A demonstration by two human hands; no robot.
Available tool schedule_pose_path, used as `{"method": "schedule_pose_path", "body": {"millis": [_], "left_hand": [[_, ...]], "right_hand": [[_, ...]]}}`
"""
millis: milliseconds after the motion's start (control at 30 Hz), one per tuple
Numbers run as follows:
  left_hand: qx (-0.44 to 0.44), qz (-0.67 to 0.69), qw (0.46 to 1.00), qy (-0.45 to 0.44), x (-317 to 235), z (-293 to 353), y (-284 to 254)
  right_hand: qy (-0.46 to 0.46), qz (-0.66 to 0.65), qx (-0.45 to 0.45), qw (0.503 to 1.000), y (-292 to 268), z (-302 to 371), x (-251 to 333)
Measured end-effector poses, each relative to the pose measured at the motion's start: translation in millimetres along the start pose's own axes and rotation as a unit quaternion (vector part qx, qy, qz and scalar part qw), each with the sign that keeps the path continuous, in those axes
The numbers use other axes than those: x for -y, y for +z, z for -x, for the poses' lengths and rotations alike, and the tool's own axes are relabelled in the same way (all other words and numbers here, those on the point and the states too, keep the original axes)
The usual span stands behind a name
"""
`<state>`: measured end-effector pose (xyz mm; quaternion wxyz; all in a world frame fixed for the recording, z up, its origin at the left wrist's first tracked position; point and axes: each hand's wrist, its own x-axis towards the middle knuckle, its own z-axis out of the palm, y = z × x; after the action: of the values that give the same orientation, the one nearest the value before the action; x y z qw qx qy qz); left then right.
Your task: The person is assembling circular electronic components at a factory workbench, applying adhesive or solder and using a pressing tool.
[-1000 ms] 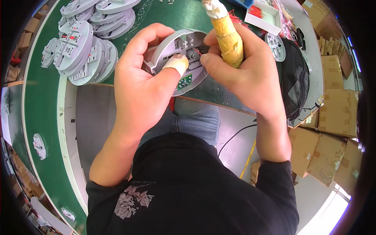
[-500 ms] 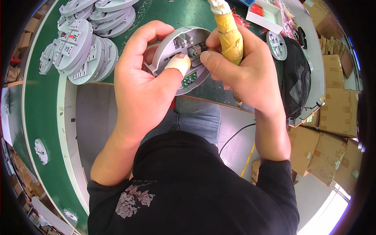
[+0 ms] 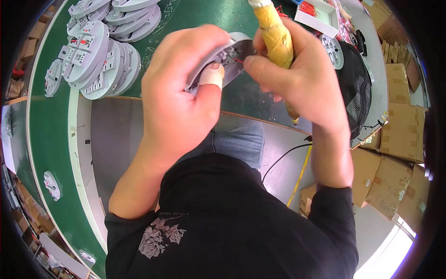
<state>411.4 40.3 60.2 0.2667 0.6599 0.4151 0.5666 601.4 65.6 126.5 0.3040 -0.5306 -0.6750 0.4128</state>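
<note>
My left hand [image 3: 179,97] is closed around a rounded grey plastic housing [image 3: 231,56], fingers over its far side and bandaged thumb pressed inside. The housing is tilted, and my fingers cover much of it. In my right hand [image 3: 309,81] is a tool wrapped in yellow tape [image 3: 276,44], lying across the palm with its thin end pointing down below the hand. The thumb and fingertips of that hand are together beside the housing's opening, at a thin red wire [image 3: 239,61] coming from it. Whether they pinch the wire is hard to make out.
Stacked round grey housings [image 3: 88,51] fill the far left of the green table [image 3: 186,14]. A white box [image 3: 320,18] of red wires stands far right, with a grey disc part [image 3: 331,51] and a black mesh bag [image 3: 354,88] nearby. Cardboard boxes [image 3: 402,130] line the right.
My left hand has turned the housing, so its inside shows less and the green circuit board is out of sight. My right hand has shifted slightly right, still with the taped tool.
</note>
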Motion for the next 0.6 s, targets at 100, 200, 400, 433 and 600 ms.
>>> {"method": "schedule_pose_path", "body": {"millis": [100,200,400,433,600], "left_hand": [[0.051,-0.111,0.988,0.093,-4,-6,4],[0.066,-0.129,0.988,0.047,-19,-13,12],[-0.010,-0.164,0.984,0.073,-11,-16,12],[-0.008,-0.082,0.997,0.013,-7,-17,11],[0.024,0.206,0.952,-0.226,9,-21,15]], "right_hand": [[0.029,0.059,0.032,0.997,-10,-9,19],[0.030,0.179,0.076,0.980,-20,-18,61],[-0.096,0.122,-0.007,0.988,-10,-10,9],[-0.090,0.129,-0.031,0.987,-7,-2,2],[-0.217,0.268,-0.069,0.936,7,22,-29]]}}
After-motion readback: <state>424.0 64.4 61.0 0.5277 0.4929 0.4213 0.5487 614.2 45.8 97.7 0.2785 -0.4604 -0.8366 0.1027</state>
